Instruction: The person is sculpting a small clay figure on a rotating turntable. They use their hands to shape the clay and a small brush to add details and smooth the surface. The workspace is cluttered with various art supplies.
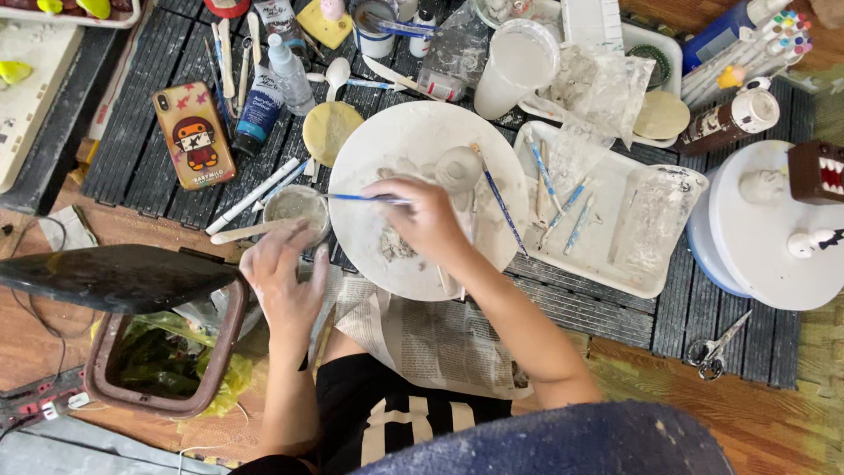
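Right hand closed around thin blue-handled brush, over round white plate bearing grey clay. Left hand open, fingers spread, apparently touching small grey cup beside plate.

A wooden floor is seen underneath, brown and worn. Dark slatted mats are laid over it from nine o'clock across to three o'clock. A brown bin lined with a yellow-green bag is set at seven o'clock, its dark lid raised. A cream tray is placed at ten o'clock. Even, soft light is cast throughout.
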